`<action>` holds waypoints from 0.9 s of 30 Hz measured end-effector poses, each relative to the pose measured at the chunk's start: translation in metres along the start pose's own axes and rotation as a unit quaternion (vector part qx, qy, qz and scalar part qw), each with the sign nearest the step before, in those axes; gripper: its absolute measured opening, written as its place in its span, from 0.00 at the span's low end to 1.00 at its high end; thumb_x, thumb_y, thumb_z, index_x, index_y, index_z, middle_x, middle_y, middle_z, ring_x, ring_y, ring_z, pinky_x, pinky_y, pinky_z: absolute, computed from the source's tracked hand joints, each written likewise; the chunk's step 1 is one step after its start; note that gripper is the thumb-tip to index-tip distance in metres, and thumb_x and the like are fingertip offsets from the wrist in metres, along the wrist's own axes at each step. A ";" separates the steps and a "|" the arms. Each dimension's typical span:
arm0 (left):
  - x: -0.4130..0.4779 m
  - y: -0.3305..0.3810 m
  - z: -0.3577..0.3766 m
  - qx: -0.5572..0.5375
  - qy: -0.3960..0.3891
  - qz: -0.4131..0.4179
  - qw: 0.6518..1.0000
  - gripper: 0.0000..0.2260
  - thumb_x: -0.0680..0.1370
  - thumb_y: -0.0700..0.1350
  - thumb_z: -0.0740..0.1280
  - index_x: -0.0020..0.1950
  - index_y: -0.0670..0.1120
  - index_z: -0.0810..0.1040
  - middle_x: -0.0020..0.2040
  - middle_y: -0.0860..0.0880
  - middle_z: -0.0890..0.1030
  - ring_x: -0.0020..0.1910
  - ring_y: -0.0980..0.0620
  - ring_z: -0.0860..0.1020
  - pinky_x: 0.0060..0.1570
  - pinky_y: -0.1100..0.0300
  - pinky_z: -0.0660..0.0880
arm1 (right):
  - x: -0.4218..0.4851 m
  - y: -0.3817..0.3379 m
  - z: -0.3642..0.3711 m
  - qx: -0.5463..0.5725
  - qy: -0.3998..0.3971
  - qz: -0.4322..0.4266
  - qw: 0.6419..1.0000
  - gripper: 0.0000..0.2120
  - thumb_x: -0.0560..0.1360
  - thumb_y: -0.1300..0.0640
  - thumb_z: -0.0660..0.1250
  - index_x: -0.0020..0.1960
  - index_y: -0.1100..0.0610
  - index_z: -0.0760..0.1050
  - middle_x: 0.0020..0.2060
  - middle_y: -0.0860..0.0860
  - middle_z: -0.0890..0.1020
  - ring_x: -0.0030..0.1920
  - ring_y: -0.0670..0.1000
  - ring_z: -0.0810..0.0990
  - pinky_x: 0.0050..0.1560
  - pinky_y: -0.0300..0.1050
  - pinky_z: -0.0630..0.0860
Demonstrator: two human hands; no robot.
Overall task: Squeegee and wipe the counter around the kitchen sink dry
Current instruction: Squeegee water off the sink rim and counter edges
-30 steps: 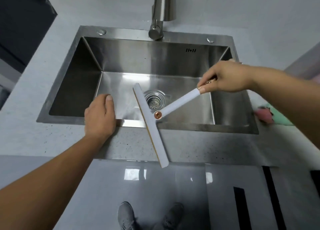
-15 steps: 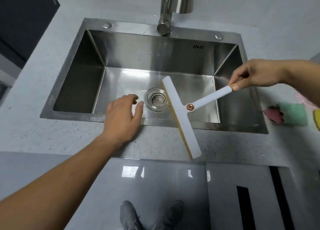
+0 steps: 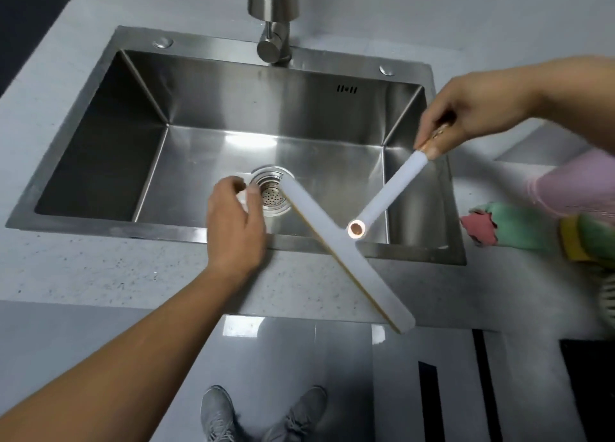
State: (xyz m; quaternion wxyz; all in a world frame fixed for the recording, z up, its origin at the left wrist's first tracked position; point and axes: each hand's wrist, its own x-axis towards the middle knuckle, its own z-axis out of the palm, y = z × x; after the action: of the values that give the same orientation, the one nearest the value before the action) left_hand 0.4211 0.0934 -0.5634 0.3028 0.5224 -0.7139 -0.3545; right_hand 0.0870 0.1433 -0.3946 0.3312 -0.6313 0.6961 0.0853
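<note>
**Squeegee poised over the front counter strip**

Glossy grey cabinet fronts [image 3: 296, 351] and a pair of grey sneakers [image 3: 263, 415] fill the near edge of the view, directly below the speckled grey counter [image 3: 100, 268]. Over its narrow front strip, the white squeegee [image 3: 346, 258] lies diagonally, its blade reaching from past the counter's front edge up over the sink rim toward the drain strainer [image 3: 271, 193]; whether the blade touches the counter cannot be told. The right hand [image 3: 476, 108] grips the far end of the handle, fingers closed around it, above the sink's right side. The left hand [image 3: 234, 225] hovers over the front rim of the stainless steel sink [image 3: 109, 85], loosely curled with thumb and fingers drawn toward each other; something pale shows between them, but whether it holds anything I cannot tell. To the right, just beside the sink, sits a pile of cloths [image 3: 519, 225] in green, red and pink. Farthest back stands the steel faucet [image 3: 273, 18].

This reads as the squeegee stage, working the front strip. The next move calls for pressing the blade flat on the counter and drawing it so water runs into the basin, the left hand keeping clear of the blade. The cloths look untouched, so wiping is likely still ahead.
</note>
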 end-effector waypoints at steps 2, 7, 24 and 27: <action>-0.002 0.001 -0.001 -0.055 0.035 -0.034 0.997 0.16 0.84 0.50 0.54 0.67 0.42 0.70 0.61 0.48 0.72 0.62 0.50 0.71 0.60 0.69 0.64 | 0.008 -0.003 0.019 -0.044 -0.005 -0.021 0.999 0.06 0.67 0.43 0.77 0.43 0.39 0.84 0.35 0.37 0.83 0.39 0.39 0.78 0.43 0.39 0.72; -0.003 0.004 0.003 0.042 -0.019 -0.027 0.999 0.14 0.84 0.53 0.54 0.60 0.48 0.74 0.54 0.53 0.76 0.54 0.49 0.74 0.58 0.53 0.69 | 0.023 0.014 0.035 0.005 -0.051 -0.033 0.998 0.06 0.68 0.48 0.78 0.44 0.41 0.84 0.36 0.40 0.84 0.38 0.44 0.79 0.44 0.43 0.73; -0.015 0.032 0.038 0.167 -0.045 -0.015 0.985 0.16 0.84 0.53 0.55 0.65 0.44 0.72 0.59 0.44 0.81 0.57 0.40 0.76 0.62 0.44 0.69 | 0.036 0.035 -0.089 -0.132 0.023 0.029 0.991 0.04 0.68 0.55 0.78 0.40 0.47 0.85 0.37 0.46 0.85 0.44 0.49 0.79 0.49 0.49 0.72; -0.015 0.031 0.038 0.146 -0.025 -0.019 0.989 0.21 0.84 0.54 0.53 0.70 0.43 0.69 0.65 0.42 0.77 0.64 0.41 0.73 0.66 0.44 0.67 | 0.037 0.025 -0.075 -0.127 -0.022 0.014 0.992 0.05 0.67 0.54 0.79 0.41 0.45 0.86 0.34 0.41 0.85 0.44 0.47 0.80 0.52 0.49 0.75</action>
State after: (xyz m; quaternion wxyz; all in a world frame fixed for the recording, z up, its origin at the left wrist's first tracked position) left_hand 0.3781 0.1217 -0.5602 0.1986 0.5651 -0.7556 -0.2652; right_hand 0.0376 0.0776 -0.3661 0.2620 -0.6568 0.6806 0.1915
